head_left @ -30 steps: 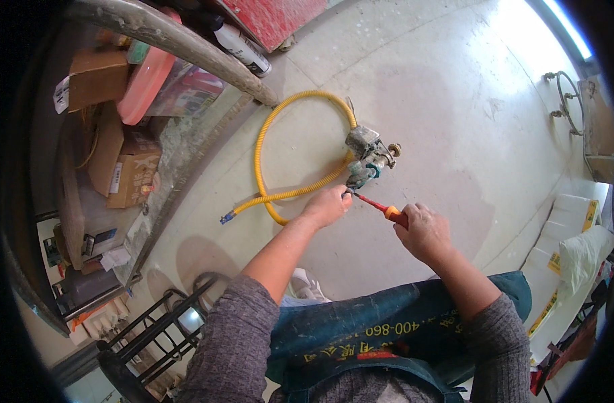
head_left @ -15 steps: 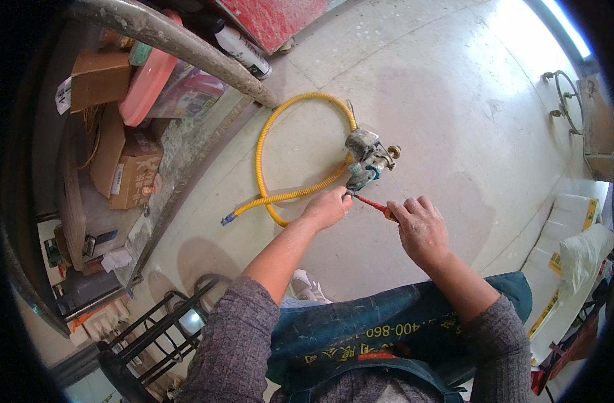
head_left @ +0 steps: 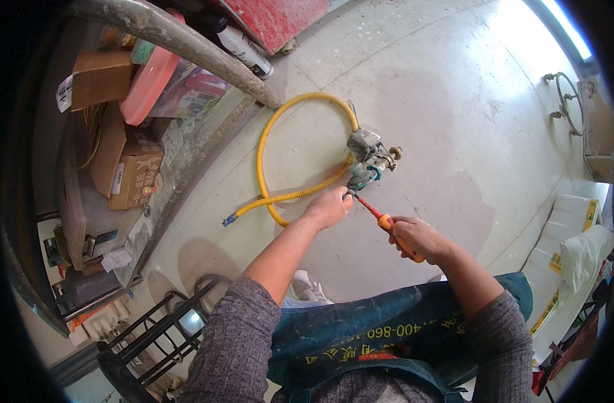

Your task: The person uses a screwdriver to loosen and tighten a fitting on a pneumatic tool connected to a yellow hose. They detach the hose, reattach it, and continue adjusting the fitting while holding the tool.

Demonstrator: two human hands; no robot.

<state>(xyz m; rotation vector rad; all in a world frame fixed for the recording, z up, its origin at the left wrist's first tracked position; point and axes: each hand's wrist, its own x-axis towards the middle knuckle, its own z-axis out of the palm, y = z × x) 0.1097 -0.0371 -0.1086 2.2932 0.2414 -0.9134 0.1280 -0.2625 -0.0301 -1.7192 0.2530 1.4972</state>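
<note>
My right hand [head_left: 420,240] is closed round the orange handle of a screwdriver [head_left: 385,222]. Its red shaft slants up and left, and its tip meets the near end of a worn grey metal fitting [head_left: 364,151]. That same end is gripped by my left hand [head_left: 329,207], whose fingers hide part of it. A brass-coloured knob [head_left: 396,153] sticks out on the fitting's right side, and a teal piece shows below it. From the fitting a yellow corrugated hose [head_left: 260,151] loops left over the floor to a blue-tipped end [head_left: 229,219].
A shelf on the left holds cardboard boxes [head_left: 136,178] and a pink-lidded plastic tub [head_left: 148,84]. By the metal post [head_left: 186,47] lies a white bottle [head_left: 245,52]. A black metal rack [head_left: 152,342] stands at lower left, and white boxes [head_left: 555,248] line the right.
My right hand has shifted down and slightly right, now wrapped round the screwdriver handle instead of holding it with the fingertips from above. The left hand and the fitting stay nearly where they were.
</note>
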